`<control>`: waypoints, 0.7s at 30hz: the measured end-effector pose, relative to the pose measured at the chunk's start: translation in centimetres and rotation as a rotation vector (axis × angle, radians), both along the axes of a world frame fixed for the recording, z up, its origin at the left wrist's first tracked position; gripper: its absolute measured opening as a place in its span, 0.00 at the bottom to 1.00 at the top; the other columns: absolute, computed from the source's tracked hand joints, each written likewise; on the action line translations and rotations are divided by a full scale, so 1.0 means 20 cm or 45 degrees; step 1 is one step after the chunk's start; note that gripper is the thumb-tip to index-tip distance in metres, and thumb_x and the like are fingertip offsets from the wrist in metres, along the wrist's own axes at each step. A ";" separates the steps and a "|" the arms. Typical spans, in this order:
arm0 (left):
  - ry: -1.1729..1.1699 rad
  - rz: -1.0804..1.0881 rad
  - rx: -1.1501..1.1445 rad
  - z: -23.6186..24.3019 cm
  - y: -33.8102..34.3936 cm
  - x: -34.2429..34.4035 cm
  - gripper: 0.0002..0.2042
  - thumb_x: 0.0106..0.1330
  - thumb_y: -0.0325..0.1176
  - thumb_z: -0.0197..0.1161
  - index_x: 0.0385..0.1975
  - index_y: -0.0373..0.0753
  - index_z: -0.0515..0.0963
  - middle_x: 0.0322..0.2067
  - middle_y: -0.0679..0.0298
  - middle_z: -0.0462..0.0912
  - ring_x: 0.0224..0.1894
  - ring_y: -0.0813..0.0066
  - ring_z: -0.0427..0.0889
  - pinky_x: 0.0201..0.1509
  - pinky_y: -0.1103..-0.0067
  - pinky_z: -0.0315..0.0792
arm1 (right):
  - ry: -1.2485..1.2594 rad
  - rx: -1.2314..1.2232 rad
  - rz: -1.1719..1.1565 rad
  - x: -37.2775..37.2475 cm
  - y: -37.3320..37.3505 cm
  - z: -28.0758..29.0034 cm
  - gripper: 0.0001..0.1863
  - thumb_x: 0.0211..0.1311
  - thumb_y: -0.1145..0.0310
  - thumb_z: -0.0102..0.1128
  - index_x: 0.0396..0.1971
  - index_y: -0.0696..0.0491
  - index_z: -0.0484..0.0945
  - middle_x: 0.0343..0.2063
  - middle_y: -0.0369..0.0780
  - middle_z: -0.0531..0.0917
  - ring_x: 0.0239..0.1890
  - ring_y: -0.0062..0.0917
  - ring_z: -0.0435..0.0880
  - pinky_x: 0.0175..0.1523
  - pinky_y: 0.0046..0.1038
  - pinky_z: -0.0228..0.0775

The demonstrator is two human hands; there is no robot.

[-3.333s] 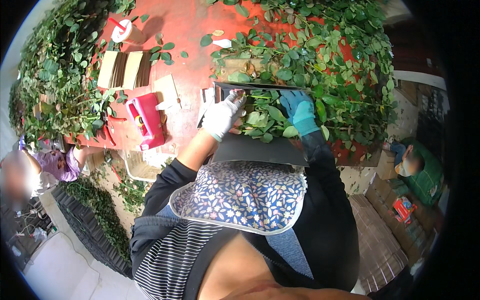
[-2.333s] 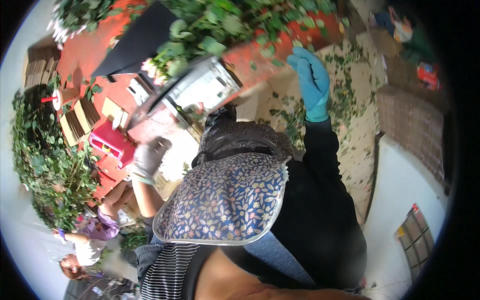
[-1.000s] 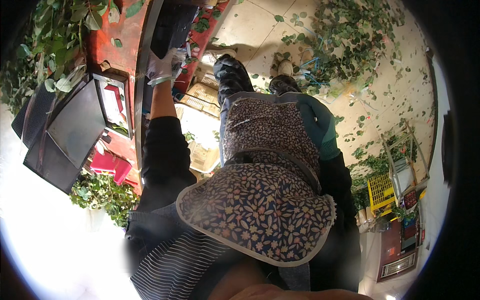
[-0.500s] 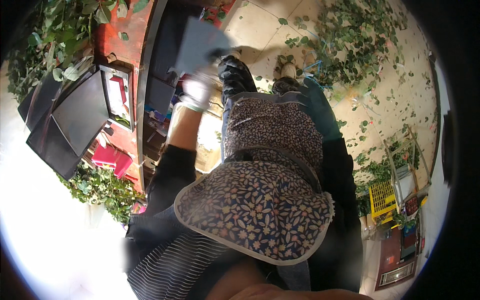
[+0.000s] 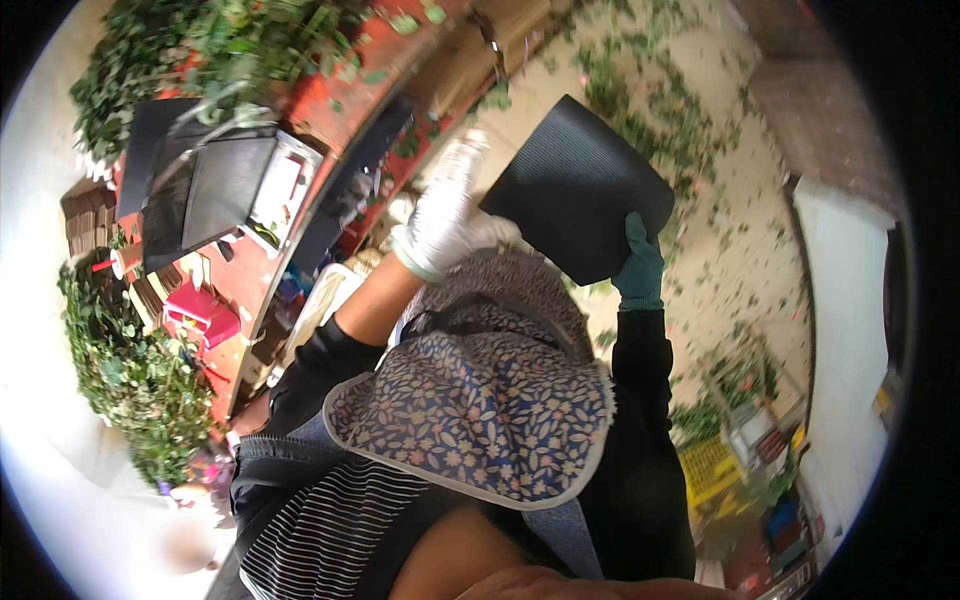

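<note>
A black, finely ribbed sheet (image 5: 580,185), perhaps rubber, is held up in front of my body, its far right side curling over. My right hand (image 5: 638,262), in a dark green glove, grips its near right edge with the thumb on top; the other fingers are hidden behind it. My left hand (image 5: 447,212) wears a white glove and holds nothing. Its fingers stretch away from me, and its thumb points toward the sheet's left edge. Whether the thumb touches the sheet I cannot tell. Below both hands hangs my flowered apron (image 5: 470,400).
At left, a red table (image 5: 335,100) bears leafy green stems (image 5: 270,45), black sheets (image 5: 225,185) and a pink box (image 5: 200,312). Fallen leaves litter the pale floor (image 5: 735,265). A yellow crate (image 5: 712,475) stands at lower right, near a white panel (image 5: 850,330).
My left hand has come nearer and no longer holds up the flat greyish sheet. My right hand has risen from beside my leg and now grips a black sheet. The view has turned.
</note>
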State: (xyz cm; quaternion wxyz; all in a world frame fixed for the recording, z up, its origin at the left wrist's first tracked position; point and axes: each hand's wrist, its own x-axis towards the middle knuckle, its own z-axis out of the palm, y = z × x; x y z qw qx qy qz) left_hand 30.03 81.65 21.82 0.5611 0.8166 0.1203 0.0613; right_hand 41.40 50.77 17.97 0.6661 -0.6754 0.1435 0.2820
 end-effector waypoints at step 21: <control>-0.225 0.754 -0.406 0.95 0.83 -0.53 0.12 0.68 0.31 0.61 0.47 0.33 0.79 0.34 0.66 0.83 0.34 0.81 0.78 0.41 0.80 0.74 | -1.536 0.185 1.100 0.71 1.84 1.21 0.18 0.67 0.62 0.60 0.51 0.58 0.74 0.45 0.39 0.80 0.42 0.24 0.80 0.49 0.26 0.74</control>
